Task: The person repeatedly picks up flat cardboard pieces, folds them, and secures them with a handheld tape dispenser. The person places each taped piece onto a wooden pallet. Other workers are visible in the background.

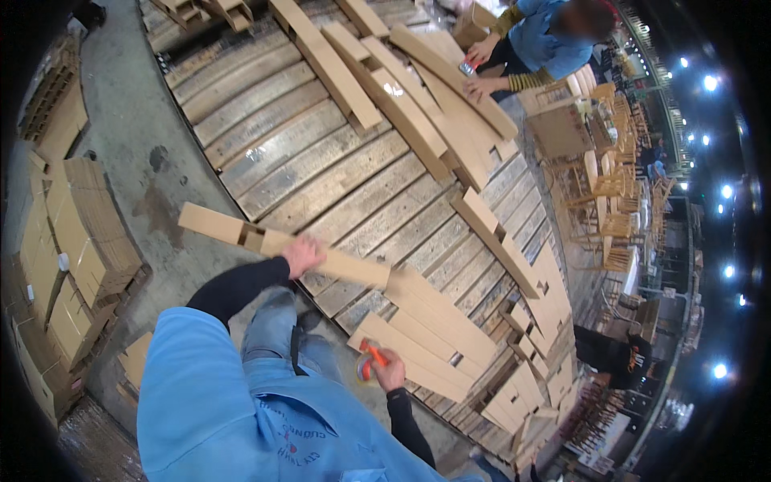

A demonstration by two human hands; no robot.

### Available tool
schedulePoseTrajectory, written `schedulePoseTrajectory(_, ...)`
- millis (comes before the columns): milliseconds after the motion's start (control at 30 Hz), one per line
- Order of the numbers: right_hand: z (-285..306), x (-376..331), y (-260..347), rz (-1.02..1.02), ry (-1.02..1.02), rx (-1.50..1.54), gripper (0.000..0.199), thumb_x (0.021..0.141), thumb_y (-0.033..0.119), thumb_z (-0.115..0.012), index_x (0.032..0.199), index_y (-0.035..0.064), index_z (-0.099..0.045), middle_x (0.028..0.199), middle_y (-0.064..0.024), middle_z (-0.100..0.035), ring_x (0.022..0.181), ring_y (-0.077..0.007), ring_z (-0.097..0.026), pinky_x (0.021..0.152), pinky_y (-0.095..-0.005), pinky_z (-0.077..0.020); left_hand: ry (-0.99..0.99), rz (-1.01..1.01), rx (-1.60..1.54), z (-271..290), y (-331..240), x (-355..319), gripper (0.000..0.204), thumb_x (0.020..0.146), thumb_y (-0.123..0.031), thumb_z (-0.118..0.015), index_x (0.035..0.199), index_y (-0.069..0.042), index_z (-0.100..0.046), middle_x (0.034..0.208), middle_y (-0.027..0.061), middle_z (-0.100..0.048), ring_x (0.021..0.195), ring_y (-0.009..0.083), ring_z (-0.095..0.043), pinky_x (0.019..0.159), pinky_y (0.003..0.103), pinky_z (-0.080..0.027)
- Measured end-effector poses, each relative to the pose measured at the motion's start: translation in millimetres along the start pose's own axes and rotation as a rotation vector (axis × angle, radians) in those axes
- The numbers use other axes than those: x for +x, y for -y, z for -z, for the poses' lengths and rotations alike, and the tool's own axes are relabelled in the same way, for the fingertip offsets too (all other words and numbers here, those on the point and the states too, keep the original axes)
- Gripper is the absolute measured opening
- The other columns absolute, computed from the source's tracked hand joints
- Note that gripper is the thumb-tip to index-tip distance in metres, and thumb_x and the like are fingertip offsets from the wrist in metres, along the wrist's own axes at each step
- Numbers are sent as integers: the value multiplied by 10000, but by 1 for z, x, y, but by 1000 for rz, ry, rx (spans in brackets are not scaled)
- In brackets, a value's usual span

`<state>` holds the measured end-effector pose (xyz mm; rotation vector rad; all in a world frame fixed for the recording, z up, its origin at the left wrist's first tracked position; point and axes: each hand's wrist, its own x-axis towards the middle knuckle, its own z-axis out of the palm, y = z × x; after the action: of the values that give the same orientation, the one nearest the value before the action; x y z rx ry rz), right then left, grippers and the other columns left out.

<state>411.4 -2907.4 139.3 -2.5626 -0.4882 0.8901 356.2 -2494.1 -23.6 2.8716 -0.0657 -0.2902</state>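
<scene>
My left hand is closed over the top of a long, narrow cardboard box, whose left end reaches past the edge of the slatted wooden platform. A gap shows in that box just left of the hand. In my right hand is an orange tape dispenser, held near the platform's front edge. Close beside it lies a flat cardboard sheet with small cut-outs. Another flat, creased sheet touches or lies under the right end of the box; which of the two, I cannot tell.
Several long cardboard boxes lie across the far platform. A co-worker in blue handles a tape dispenser there. Bundled flat cardboard is stacked on the left floor. Wooden chairs line the right, near a person in black.
</scene>
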Motion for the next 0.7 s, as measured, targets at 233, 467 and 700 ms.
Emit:
schedulePoseTrajectory(233, -21, -44, -36, 100, -75, 141, 468, 729, 248, -782, 1137, 22, -745, 1216, -185, -694, 1132, -341, -662, 1028, -411, -506, -180, -138, 268, 98, 11, -15, 290, 845, -184, -611, 1135, -192, -627, 1318, 167, -585, 1185, 366, -591, 1017, 568, -451)
schedulePoseTrajectory(467, -39, -88, -65, 66, -367, 244, 572, 720, 218, -762, 1236, -14, -679, 1229, -217, -677, 1144, -352, -658, 1026, -416, -504, -507, 531, 225, 257, 24, 2, 380, 856, -202, -655, 1225, -120, -625, 1259, 169, -598, 1196, 360, -549, 993, 542, -425)
schedulePoseTrajectory(700, -92, -137, -144, -500, -361, 1281, 85, 826, 107, -674, 801, 64, -605, 697, -12, -569, 583, -132, -555, 503, -322, -428, 32, 417, -216, 81, -126, -76, 706, 749, -357, -832, 1311, -10, -584, 1272, 236, -606, 1192, 408, -572, 1002, 513, -476)
